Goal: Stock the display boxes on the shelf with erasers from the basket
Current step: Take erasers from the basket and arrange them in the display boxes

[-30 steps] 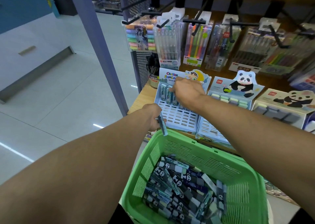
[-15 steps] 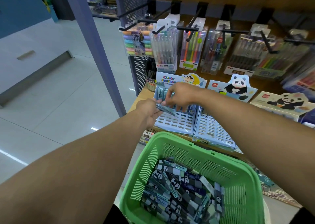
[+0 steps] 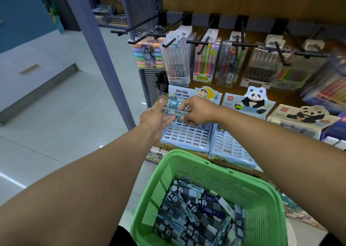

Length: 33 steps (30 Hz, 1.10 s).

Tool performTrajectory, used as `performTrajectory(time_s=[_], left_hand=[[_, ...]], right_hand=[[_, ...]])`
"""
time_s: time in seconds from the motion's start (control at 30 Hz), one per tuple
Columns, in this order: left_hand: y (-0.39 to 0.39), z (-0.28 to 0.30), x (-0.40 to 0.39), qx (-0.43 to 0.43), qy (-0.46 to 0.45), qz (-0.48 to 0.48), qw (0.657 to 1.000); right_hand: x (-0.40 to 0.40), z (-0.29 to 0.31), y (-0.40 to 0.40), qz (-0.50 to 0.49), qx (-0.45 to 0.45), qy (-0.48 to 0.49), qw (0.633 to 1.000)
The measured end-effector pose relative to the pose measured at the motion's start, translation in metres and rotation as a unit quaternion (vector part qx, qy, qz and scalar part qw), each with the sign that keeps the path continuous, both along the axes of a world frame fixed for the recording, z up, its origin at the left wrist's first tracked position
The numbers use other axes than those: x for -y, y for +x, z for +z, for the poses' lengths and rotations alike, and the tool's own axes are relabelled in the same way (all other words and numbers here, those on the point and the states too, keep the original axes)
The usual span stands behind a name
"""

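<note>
The eraser (image 3: 173, 112) has come up out of the left hand's (image 3: 156, 119) solo grip and now bridges both hands at centre frame, right hand (image 3: 196, 111) pinching its far end, a handover toward the Crayon Shinchan display box (image 3: 187, 135). Green basket (image 3: 187, 163), lower frame, holds plenty more.

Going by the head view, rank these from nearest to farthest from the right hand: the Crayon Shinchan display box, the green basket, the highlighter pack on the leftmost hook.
From the right hand:
1. Crayon Shinchan display box, directly under the hand.
2. Highlighter pack, hanging up and left.
3. Green basket, low, toward the camera.
</note>
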<state>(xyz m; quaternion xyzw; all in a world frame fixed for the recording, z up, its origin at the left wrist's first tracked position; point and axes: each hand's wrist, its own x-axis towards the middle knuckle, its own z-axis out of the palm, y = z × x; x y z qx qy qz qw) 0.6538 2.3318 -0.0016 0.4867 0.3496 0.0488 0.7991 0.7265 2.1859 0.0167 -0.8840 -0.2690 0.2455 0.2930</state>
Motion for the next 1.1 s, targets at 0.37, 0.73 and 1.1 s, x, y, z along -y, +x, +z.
performTrajectory(time_s=[0.37, 0.73, 1.1], left_hand=[[-0.013, 0.005, 0.011, -0.076, -0.022, -0.113, 0.99], [-0.024, -0.042, 0.017, -0.147, 0.548, -0.458, 0.684], [-0.023, -0.052, 0.015, -0.153, 0.588, -0.549, 0.574]], right_hand=[[-0.001, 0.004, 0.008, -0.209, -0.111, 0.297, 0.925], [-0.022, -0.014, 0.011, -0.161, 0.179, 0.204, 0.949], [-0.035, -0.041, 0.004, -0.095, 0.203, 0.146, 0.964]])
